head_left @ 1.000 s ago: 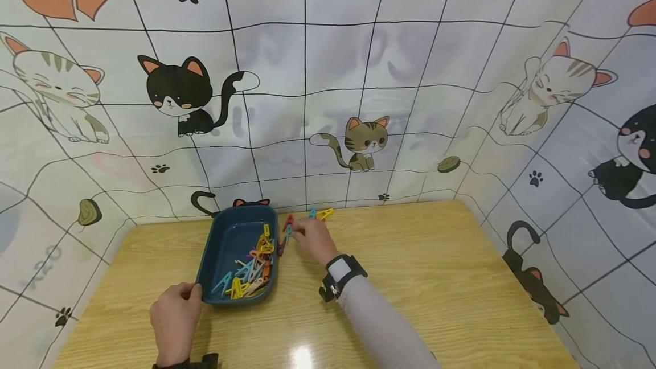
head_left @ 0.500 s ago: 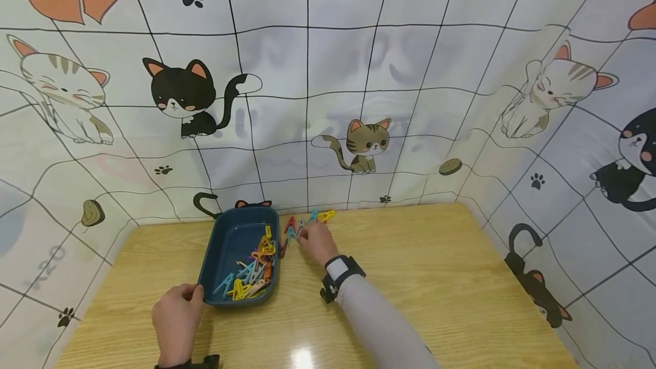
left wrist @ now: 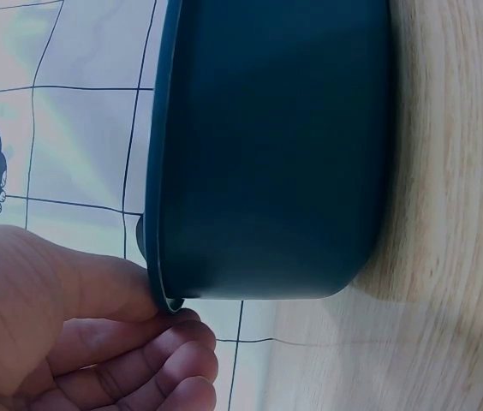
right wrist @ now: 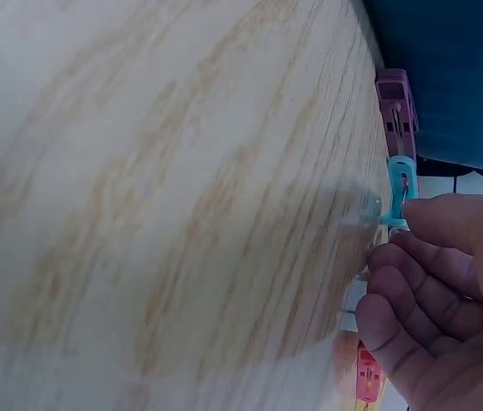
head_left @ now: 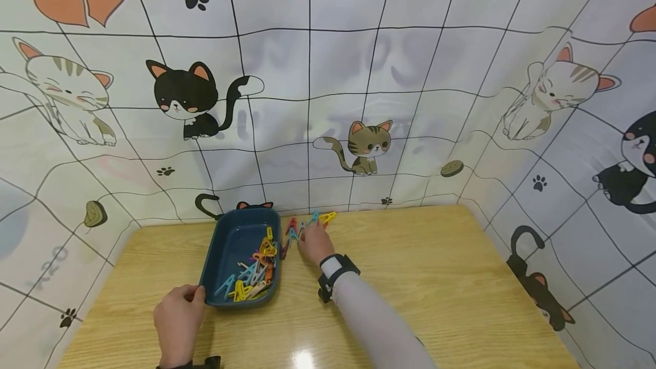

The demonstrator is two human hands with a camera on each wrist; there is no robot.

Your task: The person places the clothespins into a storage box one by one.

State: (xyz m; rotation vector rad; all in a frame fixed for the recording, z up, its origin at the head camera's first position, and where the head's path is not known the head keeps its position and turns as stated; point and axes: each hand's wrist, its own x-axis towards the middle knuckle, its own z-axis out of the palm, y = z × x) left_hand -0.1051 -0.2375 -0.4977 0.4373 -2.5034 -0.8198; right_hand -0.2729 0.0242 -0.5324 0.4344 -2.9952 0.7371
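Note:
My left hand (head_left: 178, 319) pinches the near left corner of a dark blue plastic tray (head_left: 214, 249) between thumb and curled fingers; the left wrist view shows the thumb on the rim (left wrist: 163, 214). Mixed clothespins (head_left: 251, 271) lie inside, mostly along the tray's right side. My right hand (head_left: 316, 245) is low at the table, right of the tray, its fingers bent. In the right wrist view its thumb tip overlaps the end of a light blue clothespin (right wrist: 402, 175). Whether the fingers hold anything is hidden. A purple clothespin (right wrist: 397, 111) stands between that one and the tray.
Beyond the right hand, near the table's back edge, are a blue clothespin (head_left: 314, 218) and a yellow one (head_left: 328, 217). A red clothespin (head_left: 291, 224) lies beside the tray. Cat-printed sheeting (head_left: 277, 124) rises behind the wooden table (head_left: 410, 278).
My right hand has shifted slightly right, away from the light blue clothespin by its fingertips. My left hand stays on the tray's corner. The head view has tilted a little.

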